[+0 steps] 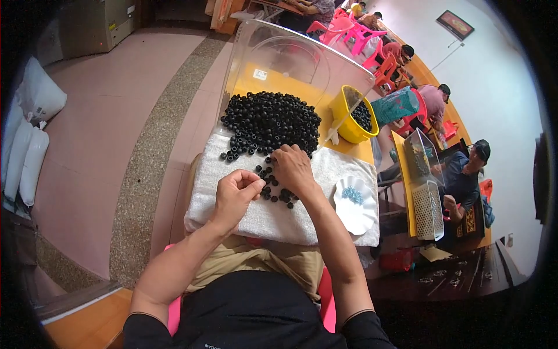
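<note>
The clear plastic screen (273,64) stands at the far edge of the yellow table (349,150) and bends with the lens; through it nothing certain can be read; the co-workers on pink chairs beyond and to the right are small and partly cut off. The white towel (232,203) covers the near part of the table and hangs toward the person's lap; a tug on it would, I judge, send everything rolling to the floor. The heap of black rings (272,121) sits at the towel's far edge, spilling onto it; its loose near rim could scatter if a wrist sweeps through. The yellow bucket (349,119), far right, leans and holds more rings; a knock might tip it. The white scalloped dish (354,203), near right, carries a few small blue pieces (351,195), too tiny to identify; it lies close by the right forearm and an elbow shift could flick it off.

The right hand (293,168) rests palm down, fingers curled on the scattered rings (270,186) just beneath it; whether it pinches one I cannot tell, since the fingertips are hidden. The left hand (235,195) is clenched, thumb against forefinger, seemingly nipping something small; the item itself is hidden and could easily slip.
</note>
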A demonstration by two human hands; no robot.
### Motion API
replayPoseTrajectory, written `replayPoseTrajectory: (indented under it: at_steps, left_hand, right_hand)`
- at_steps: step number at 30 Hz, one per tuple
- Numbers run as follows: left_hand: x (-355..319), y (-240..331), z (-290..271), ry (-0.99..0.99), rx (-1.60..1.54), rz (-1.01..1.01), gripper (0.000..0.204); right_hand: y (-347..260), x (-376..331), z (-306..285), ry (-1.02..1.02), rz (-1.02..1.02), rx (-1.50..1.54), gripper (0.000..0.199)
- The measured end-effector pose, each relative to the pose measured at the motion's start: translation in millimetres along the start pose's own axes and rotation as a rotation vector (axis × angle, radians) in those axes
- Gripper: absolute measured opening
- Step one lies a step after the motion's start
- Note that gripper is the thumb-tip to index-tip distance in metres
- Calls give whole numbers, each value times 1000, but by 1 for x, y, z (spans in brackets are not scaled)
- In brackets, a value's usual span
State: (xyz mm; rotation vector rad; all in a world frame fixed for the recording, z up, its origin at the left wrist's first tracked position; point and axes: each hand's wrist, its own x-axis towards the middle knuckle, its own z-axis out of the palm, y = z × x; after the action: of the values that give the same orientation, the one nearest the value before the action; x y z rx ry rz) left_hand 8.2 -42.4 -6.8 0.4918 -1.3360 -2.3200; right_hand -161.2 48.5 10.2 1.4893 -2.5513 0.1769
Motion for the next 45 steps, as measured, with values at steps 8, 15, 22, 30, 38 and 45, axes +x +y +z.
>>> replayPoseTrajectory:
  at_steps: [8,15,22,30,38,45]
  left_hand:
    - [-1,-2,0,0,-11,0,7]
    - [0,-1,-1,-10,2,3,9]
    - [-7,7,4,-102,-16,-102,11]
    - [-12,13,6,-370,129,-212,11]
    - [-12,6,5,-435,240,-208,10]
    - [-12,-3,3,-467,324,-218,10]
  right_hand:
    - [5,-6,-2,-29,-72,-18,16]
    - [11,-22,-17,254,-59,358,14]
    - [-19,-66,-45,363,-86,732,19]
    - [-41,-110,-37,412,-118,613,27]
    - [-40,-123,-27,397,-39,686,24]
    - [-43,-134,-29,393,-158,490,26]
